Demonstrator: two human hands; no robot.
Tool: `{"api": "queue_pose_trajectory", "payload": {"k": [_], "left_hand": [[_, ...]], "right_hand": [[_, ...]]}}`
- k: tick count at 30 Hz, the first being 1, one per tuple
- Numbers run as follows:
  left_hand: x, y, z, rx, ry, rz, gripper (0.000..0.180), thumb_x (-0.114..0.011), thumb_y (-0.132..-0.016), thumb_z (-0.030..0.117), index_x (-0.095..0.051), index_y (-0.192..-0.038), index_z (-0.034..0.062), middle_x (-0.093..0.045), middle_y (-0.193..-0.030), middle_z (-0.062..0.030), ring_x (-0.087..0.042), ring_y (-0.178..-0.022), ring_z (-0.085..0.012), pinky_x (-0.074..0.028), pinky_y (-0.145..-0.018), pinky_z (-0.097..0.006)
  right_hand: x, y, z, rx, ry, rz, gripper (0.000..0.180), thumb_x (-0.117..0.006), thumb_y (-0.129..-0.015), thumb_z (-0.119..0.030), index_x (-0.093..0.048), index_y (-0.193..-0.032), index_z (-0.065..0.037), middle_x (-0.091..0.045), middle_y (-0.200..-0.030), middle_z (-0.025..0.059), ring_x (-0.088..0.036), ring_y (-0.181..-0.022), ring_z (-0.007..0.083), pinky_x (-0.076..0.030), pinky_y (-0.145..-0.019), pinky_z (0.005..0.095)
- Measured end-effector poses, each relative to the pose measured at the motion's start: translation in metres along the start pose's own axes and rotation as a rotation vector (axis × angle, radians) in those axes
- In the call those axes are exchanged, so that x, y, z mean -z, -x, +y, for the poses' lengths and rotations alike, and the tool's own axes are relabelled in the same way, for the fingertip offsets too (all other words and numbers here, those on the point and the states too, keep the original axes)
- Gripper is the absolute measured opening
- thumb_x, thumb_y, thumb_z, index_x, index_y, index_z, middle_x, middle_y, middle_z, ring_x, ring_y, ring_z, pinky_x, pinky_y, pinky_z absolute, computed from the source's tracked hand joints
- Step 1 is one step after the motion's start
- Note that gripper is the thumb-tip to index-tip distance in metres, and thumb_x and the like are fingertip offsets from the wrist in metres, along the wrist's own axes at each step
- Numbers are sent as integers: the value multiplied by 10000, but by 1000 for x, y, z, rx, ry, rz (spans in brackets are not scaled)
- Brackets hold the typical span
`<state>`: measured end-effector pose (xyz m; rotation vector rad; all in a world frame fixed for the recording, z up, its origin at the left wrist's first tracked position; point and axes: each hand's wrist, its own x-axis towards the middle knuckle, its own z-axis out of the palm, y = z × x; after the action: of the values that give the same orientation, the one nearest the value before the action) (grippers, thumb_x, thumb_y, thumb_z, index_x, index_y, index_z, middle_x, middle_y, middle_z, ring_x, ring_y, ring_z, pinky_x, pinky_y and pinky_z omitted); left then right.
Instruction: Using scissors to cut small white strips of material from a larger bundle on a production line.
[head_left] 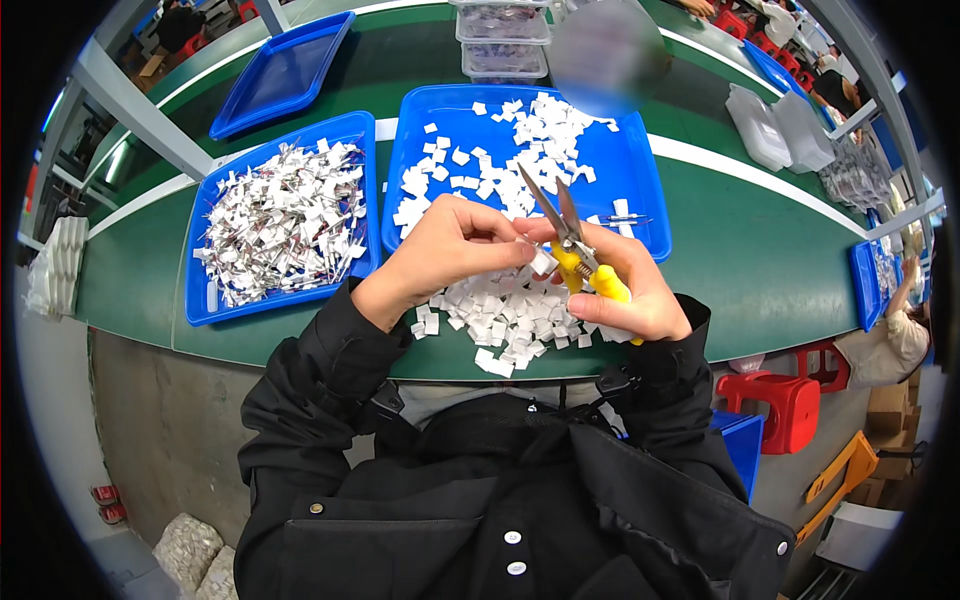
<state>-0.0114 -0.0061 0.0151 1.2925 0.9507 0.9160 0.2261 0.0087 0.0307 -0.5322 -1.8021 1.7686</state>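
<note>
Green table is carrying three blue plastic trays: one lying bare, one holding tangled white tagged pieces, one holding cut white squares. Left hand is pinching one small white piece; right hand is gripping yellow-handled scissors, blades parted, above a loose heap of white squares.

Both forearms, in black sleeves, come up from the lower edge and meet over the near edge of the green table. The left hand curls inward with fingertips pinched together. The right hand, just beside it, is closed in a grip, knuckles outward.
</note>
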Motion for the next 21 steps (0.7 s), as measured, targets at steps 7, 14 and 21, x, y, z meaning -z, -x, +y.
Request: {"api": "queue_pose_trajectory", "payload": {"k": [7,14,21], "left_hand": [[-2,3,-2,-42,85,64,91,-735,-815,33,-690,-876,-17,-664,-813,-12,-594,-721,-48,-459,-650,-185],[-5,3,0,-320,33,179,102,-717,-810,-30,-661,-894,-15,-618,-824,-1,-481,-676,-32,-411,-627,-193],[-3,2,-5,-329,262,248,109,-739,-832,35,-676,-909,-10,-675,-851,-36,-605,-750,-52,-473,-683,-188]], "right_hand": [[3,0,-2,133,131,85,621,-697,-797,-126,-482,-1370,-22,-513,-1347,102,-575,-1079,204,-453,-943,354],[-1,-1,-4,119,206,134,589,-682,-798,-81,-493,-1354,-29,-521,-1324,107,-580,-1062,196,-457,-925,341],[-10,-4,5,202,323,250,576,-686,-777,-44,-507,-1323,-8,-555,-1247,127,-568,-1081,241,-447,-938,353]]}}
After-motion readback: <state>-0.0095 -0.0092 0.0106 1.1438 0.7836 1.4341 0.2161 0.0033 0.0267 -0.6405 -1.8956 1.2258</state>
